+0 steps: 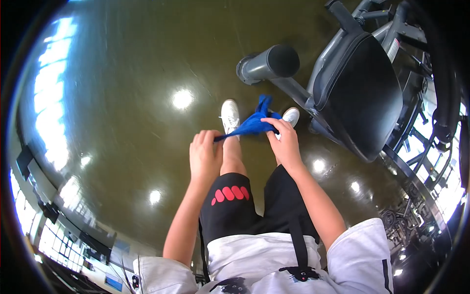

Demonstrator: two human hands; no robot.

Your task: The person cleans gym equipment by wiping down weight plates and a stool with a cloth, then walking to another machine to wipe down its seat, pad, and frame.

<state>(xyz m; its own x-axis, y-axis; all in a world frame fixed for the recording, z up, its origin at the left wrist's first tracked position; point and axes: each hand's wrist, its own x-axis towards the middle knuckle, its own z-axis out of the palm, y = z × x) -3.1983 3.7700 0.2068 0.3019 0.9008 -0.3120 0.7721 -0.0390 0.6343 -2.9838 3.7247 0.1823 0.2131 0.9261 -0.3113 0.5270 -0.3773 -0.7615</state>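
A blue cloth [252, 125] is stretched in the air between my two hands, above my white shoes. My left hand [205, 156] has its fingers closed on the narrow, twisted left end of the cloth. At the bunched right part, my right hand [284, 143] pinches the cloth between thumb and fingers. A loose flap of the cloth sticks up beyond the hands. Both forearms reach forward over my black shorts [227, 213], which carry a red print.
Exercise equipment with a black padded seat [362, 93] and a round-ended grey post [269, 63] stands at the right. The shiny floor [142, 98] reflects lights. My white shoes [229, 116] stand on it. Windows line both sides.
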